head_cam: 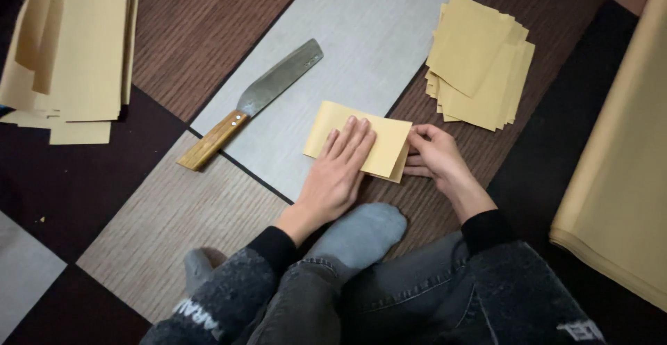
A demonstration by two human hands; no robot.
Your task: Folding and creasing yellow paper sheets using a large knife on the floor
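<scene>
Head view: a folded yellow paper sheet (358, 138) is laid on the floor (174, 213), across the seam between a grey panel and a brown wood-grain panel. The left hand (338, 171) is pressed flat on top of the sheet, fingers straight and together, nothing gripped. The right hand (436, 154) is set at the sheet's right edge, fingers curled, tips touching the folded edge; whether it is pinched cannot be told. A knife (257, 102) with a wooden handle is lying left of the sheet, apart from it, blade pointed up-right. A stack of cut yellow squares (479, 63) is seen above the right hand. Long yellow sheets (69, 46) are piled top left. A larger yellow pile (625, 171) is at the right edge. A grey sock (361, 234) is seen below the hands.
</scene>
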